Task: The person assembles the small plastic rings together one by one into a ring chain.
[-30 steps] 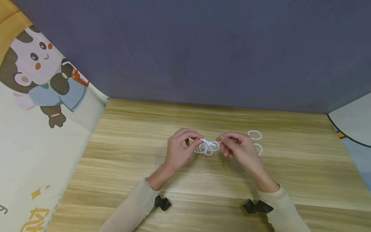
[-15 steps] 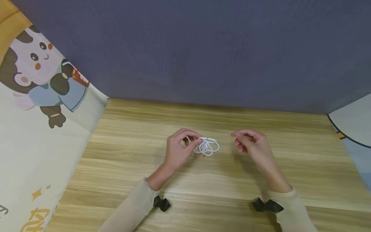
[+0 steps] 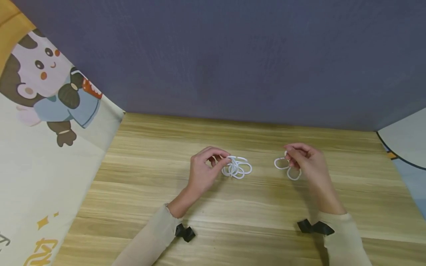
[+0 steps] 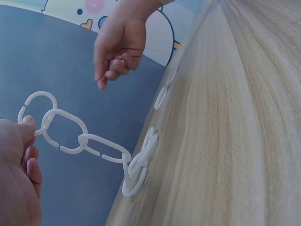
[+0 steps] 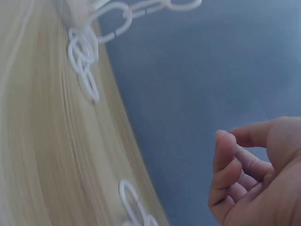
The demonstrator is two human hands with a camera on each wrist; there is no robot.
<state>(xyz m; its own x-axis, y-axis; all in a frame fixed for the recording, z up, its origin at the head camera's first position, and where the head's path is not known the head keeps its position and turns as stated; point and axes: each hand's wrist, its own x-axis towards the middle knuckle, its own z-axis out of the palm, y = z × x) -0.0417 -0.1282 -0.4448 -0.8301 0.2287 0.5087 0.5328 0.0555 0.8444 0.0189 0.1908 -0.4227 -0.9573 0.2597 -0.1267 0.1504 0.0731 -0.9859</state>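
My left hand [image 3: 207, 168] pinches the end link of a white plastic chain [image 4: 67, 123] between thumb and index finger. From there, several open-gapped oval links hang raised in the left wrist view, leading down to a heap of links [image 4: 137, 167] on the table. My right hand [image 3: 307, 159] hovers above a few other white links [image 3: 294, 174] lying to the right. Its fingers are curled, thumb tip close against the index finger, and nothing shows between them in the right wrist view [image 5: 256, 169]. In the head view this hand partly covers one of those links.
The wood-grain table [image 3: 233, 218] runs back to a dark blue-grey wall panel [image 3: 216, 66]. A light panel with a cartoon figure [image 3: 53, 85] stands on the left. Black blocky pieces [image 3: 315, 227] sit at both sleeve cuffs.
My right hand has moved right, away from the chain, uncovering part of the loose links. The left hand keeps its pinch on the chain nearly in place.
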